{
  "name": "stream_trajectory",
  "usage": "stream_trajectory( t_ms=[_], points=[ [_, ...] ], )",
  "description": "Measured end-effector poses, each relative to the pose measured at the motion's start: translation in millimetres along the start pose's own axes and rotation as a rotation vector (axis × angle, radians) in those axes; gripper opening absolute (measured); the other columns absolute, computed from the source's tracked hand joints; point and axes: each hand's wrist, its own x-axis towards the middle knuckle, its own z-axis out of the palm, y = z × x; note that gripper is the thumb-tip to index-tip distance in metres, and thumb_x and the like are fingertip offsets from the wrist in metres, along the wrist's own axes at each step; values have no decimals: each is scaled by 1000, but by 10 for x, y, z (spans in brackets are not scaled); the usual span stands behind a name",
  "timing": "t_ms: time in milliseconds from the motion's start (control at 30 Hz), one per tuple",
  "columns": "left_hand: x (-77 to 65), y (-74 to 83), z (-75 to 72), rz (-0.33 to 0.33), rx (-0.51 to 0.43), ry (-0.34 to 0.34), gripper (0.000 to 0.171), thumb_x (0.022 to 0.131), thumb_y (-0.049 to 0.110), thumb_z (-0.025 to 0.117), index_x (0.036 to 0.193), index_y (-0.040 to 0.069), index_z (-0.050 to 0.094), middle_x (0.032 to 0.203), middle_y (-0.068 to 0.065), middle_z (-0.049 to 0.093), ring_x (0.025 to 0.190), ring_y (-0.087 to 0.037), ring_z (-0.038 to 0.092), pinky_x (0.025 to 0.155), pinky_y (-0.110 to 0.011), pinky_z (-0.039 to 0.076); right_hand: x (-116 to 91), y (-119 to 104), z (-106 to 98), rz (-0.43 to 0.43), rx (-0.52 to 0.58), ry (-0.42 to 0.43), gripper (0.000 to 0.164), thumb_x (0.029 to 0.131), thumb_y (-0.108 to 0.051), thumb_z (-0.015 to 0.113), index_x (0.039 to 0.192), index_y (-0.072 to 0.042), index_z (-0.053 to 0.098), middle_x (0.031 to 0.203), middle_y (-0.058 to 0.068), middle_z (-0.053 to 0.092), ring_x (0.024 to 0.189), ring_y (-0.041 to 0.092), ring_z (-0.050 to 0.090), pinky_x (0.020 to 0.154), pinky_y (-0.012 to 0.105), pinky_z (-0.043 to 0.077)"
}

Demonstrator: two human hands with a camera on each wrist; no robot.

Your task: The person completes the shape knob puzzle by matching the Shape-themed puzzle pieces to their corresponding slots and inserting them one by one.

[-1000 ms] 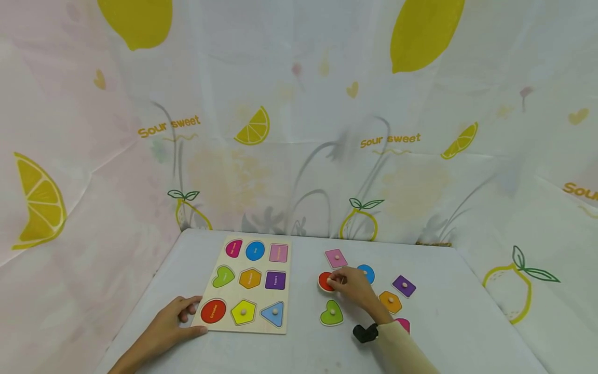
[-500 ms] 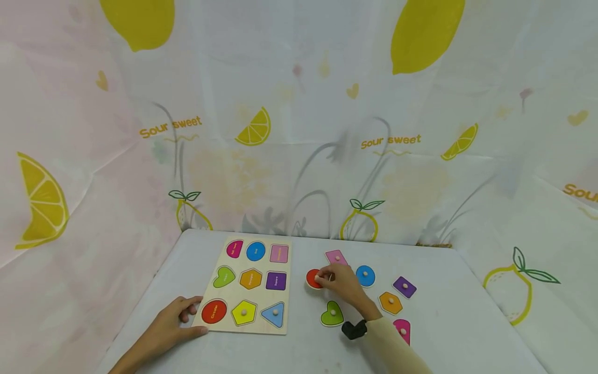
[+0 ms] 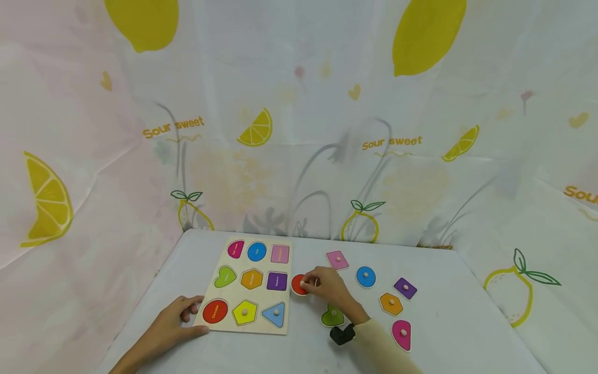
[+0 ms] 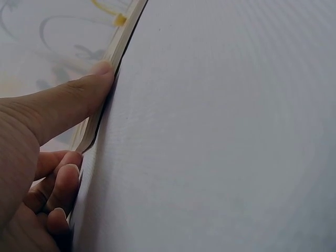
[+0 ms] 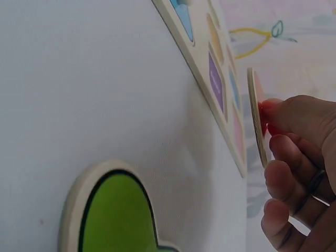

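Observation:
My right hand (image 3: 333,290) pinches the knob of a red circular puzzle piece (image 3: 296,284) between thumb and fingertips, just off the board's right edge. In the right wrist view, the piece (image 5: 254,118) is edge-on and raised above the table. A wooden peg puzzle board (image 3: 231,294) lies on the left. My left hand (image 3: 170,323) holds its near left corner, thumb along the near edge and fingers bent at the left side. A knobbed yellow pentagon (image 3: 243,317) and blue triangle (image 3: 272,318) sit in the board; the red circle slot (image 3: 215,311) shows its printed label.
Loose knobbed pieces lie right of the board: pink parallelogram (image 3: 335,264), blue circle (image 3: 366,282), purple rectangle (image 3: 405,293), orange hexagon (image 3: 390,309), magenta half round (image 3: 399,342), and green heart (image 3: 330,322), partly under the right forearm. A lemon-print cloth (image 3: 299,171) stands behind the table.
My right hand has carried the red circle leftward from among the loose pieces to beside the board, uncovering the blue circle and magenta half round. My left hand keeps its place.

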Motion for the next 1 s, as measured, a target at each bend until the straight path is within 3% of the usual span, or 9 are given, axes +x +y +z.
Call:
stream_trajectory(
  t_ms=[267,1000],
  points=[
    [7,-12,9,0,-11,-5,84,70,36,95,137,-1,61,96,0,50,85,-14,46,71,-23,43,52,-164,99,-66,-13,-10,11,93,-26,79,89,-16,78,73,-13,55,70,4,50,62,21,46],
    [28,-16,38,-31,-3,0,86,69,37,96,137,-1,61,95,0,50,86,-17,46,70,-23,43,161,-493,358,-62,8,-83,13,93,-28,79,91,-15,79,70,-14,52,69,2,48,61,18,44]
  ],
)
